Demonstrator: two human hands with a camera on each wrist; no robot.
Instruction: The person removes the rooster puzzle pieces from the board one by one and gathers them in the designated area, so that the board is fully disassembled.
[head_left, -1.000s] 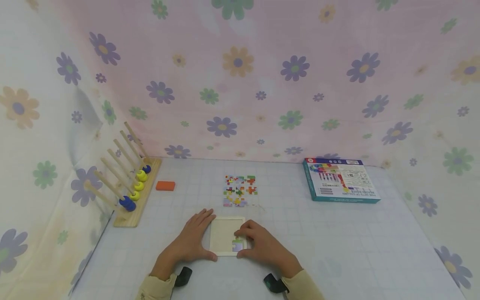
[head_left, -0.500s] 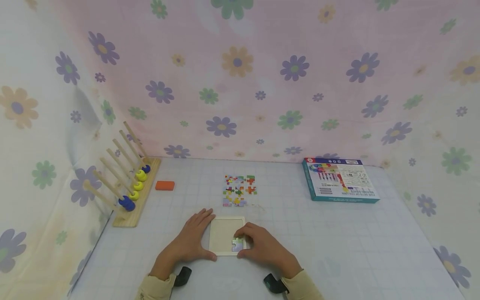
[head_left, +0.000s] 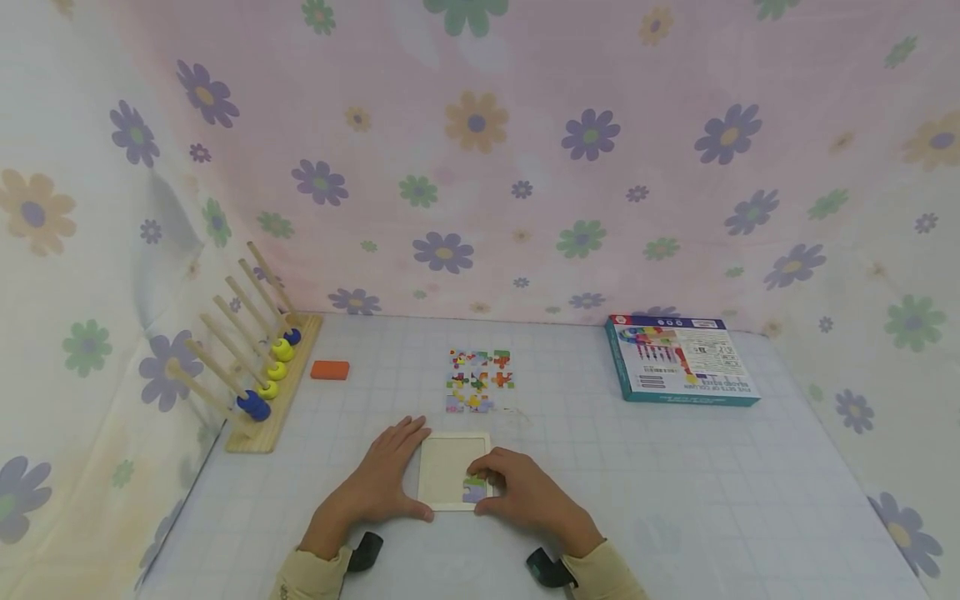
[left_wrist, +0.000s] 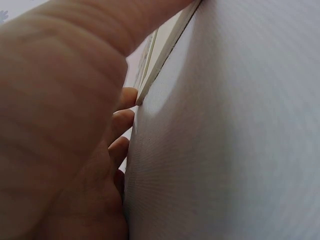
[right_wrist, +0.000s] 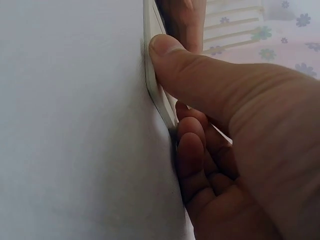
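Note:
A shallow wooden puzzle tray (head_left: 444,467) lies on the table in front of the person. In its lower right corner sits a green and purple jigsaw piece (head_left: 474,490). My right hand (head_left: 528,492) bends over that corner, its index finger at the piece's top and its thumb at the tray's lower rim; the piece lies between them, partly covered. Spread along the tray's left side, my left hand (head_left: 381,477) touches the rim with extended fingers, its thumb by the lower left corner. The right wrist view shows the right thumb (right_wrist: 167,47) on the tray's edge.
Several jigsaw pieces (head_left: 478,381) lie in rows beyond the tray. On the left stand a wooden peg rack (head_left: 288,392) with blue and yellow beads and, beside it, an orange block (head_left: 330,370). A flat toy box (head_left: 682,362) lies at the back right.
The right fingers shift slightly over the jigsaw piece, and its top tab, visible half a second ago, is now mostly covered. The left hand and tray stay in place.

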